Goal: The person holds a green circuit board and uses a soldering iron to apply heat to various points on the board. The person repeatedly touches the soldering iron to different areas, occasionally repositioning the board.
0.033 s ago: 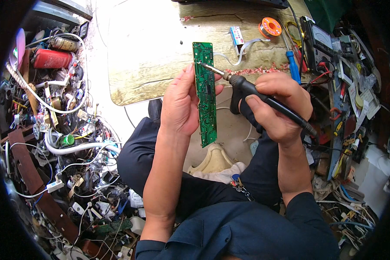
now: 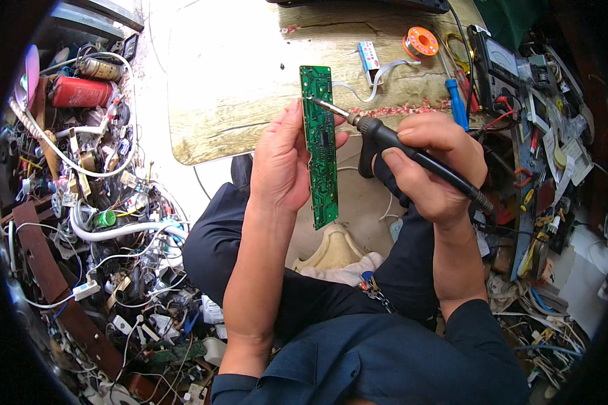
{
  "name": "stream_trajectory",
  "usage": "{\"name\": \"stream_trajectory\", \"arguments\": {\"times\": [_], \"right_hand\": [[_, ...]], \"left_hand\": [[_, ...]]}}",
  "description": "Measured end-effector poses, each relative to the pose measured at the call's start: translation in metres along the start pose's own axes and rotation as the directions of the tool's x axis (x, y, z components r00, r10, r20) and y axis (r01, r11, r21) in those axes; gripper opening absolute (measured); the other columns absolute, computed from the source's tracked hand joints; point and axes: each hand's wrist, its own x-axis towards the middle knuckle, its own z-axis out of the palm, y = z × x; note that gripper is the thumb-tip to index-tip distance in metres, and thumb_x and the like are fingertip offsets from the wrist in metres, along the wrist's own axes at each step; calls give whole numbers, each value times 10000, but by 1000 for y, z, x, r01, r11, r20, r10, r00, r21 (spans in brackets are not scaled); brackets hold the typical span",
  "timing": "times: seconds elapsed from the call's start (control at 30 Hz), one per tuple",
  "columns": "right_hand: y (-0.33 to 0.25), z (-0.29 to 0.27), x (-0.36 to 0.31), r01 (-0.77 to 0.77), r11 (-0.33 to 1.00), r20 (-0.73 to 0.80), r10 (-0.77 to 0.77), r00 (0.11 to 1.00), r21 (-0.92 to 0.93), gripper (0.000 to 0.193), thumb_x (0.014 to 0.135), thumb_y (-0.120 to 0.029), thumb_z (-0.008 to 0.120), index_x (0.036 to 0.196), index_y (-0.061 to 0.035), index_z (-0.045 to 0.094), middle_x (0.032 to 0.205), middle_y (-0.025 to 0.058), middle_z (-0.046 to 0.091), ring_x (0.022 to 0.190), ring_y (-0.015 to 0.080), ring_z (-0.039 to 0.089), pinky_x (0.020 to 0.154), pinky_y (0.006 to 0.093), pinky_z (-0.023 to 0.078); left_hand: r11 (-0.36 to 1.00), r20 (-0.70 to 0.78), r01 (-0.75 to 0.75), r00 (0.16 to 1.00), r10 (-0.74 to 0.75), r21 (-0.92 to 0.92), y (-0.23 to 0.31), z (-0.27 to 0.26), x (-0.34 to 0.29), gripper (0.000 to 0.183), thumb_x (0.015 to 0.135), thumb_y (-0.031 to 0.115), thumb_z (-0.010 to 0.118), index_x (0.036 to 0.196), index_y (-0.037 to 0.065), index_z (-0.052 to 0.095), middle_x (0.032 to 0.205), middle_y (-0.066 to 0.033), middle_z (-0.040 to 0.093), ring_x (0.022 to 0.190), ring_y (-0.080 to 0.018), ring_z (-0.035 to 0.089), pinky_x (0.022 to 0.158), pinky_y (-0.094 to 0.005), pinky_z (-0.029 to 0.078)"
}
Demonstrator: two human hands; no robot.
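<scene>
A long, narrow green circuit board point(image 2: 323, 182) is held upright over my lap, its upper part in front of the table. My left hand point(image 2: 285, 158) grips it by the left edge, with fingertips showing behind its right side. In my right hand point(image 2: 439, 162) is a black-handled soldering iron point(image 2: 385, 137), held like a pen. Its metal tip reaches the board's upper left part, beside my left thumb; whether it touches cannot be made out. A pale ribbon cable point(image 2: 368, 96) runs from behind the board across the table.
On the wooden table point(image 2: 216, 108) lie a small box point(image 2: 369, 62), an orange solder spool point(image 2: 421, 42) and a blue-handled screwdriver point(image 2: 457, 101). A meter point(image 2: 500, 57) stands at the right. Heaped parts and cables point(image 2: 135, 263) fill the left; more clutter lies right.
</scene>
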Motion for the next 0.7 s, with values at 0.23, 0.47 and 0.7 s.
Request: {"name": "stream_trajectory", "arguments": {"times": [0.23,0.47,0.7], "right_hand": [[-1,-1,0,-7,1000,-1,7,1000,7,277,719,-9,800,954,-24,654,871,156,705,737,244,697,673,323,559],[-1,-2,0,-9,1000,17,9,1000,-1,275,724,-17,798,956,-28,651,869,158,704,738,252,699,673,331,560],[-2,-1,1,4,1000,38,-4,999,-5,294,726,-22,799,976,-34,645,865,155,702,735,258,698,672,338,561]], "left_hand": [[999,-25,-2,1000,3,52,1,-2,1,333,1067,294,509,1201,8,612,1070,-151,707,948,-221,717,824,-374,637],[998,-53,-11,999,14,62,4,7,-1,310,1062,276,526,1138,-8,628,999,-126,706,883,-202,717,778,-330,635],[995,5,-23,1000,23,101,3,-6,4,364,1082,278,453,1296,-2,546,1121,-219,692,969,-239,712,823,-367,631]]}}
